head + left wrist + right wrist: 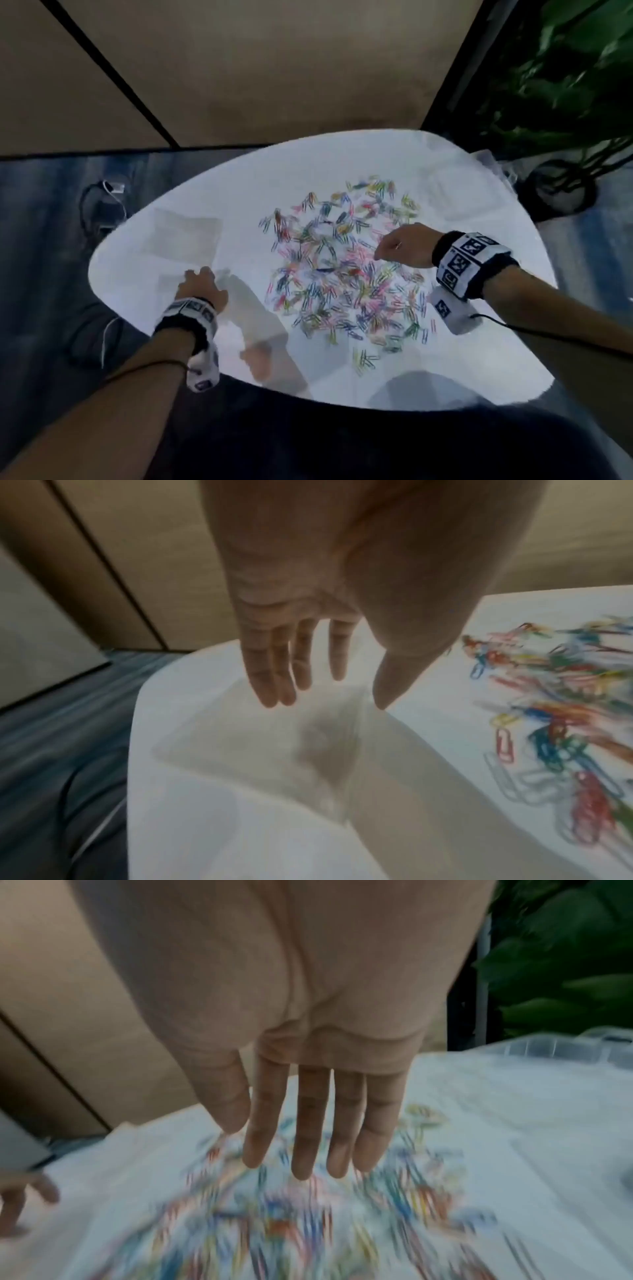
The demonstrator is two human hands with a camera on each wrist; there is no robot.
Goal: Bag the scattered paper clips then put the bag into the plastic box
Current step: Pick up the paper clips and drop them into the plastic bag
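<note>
Several coloured paper clips (342, 270) lie scattered over the middle of a white rounded table (479, 308). A clear plastic bag (186, 236) lies flat at the table's left, and a second clear sheet (169, 286) lies nearer. My left hand (200, 277) hovers over this spot with straight fingers, holding nothing; the left wrist view shows the left hand (325, 696) above the bag (267, 750). My right hand (387, 250) is over the clips' right side, fingers straight (274, 1150), empty. A clear plastic box (561, 1046) stands at the far right (462, 205).
A potted plant (565, 85) stands beyond the table's right edge. Black cables and a white plug (106, 198) lie on the dark floor to the left. My lap in dark trousers is at the table's near edge. Beige wall panels rise behind.
</note>
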